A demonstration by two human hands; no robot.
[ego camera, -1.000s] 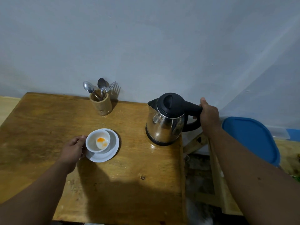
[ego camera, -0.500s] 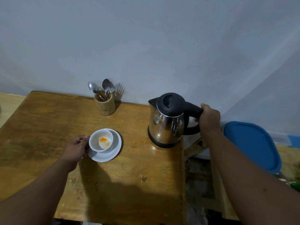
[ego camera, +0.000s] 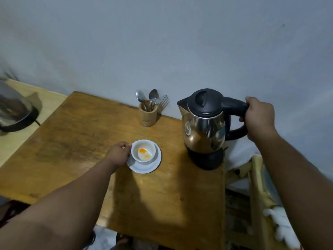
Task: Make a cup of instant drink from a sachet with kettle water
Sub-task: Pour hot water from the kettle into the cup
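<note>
A white cup (ego camera: pixel 143 150) holding white and orange powder stands on a white saucer (ego camera: pixel 154 166) in the middle of the wooden table (ego camera: pixel 75 141). My left hand (ego camera: pixel 118 156) grips the cup's left side. A steel kettle (ego camera: pixel 204 130) with a black lid is lifted just above its black base (ego camera: pixel 206 159) at the table's right edge. My right hand (ego camera: pixel 259 118) is closed around the kettle's black handle. No sachet is in view.
A wooden holder (ego camera: pixel 147 113) with spoons and forks stands by the wall behind the cup. A metal pot (ego camera: pixel 14 109) sits on a lighter counter at far left. A wooden frame (ego camera: pixel 255 195) stands right of the table.
My right hand has raised the kettle off its base. The camera view swung to the right and closer; my left hand stays on the cup.
</note>
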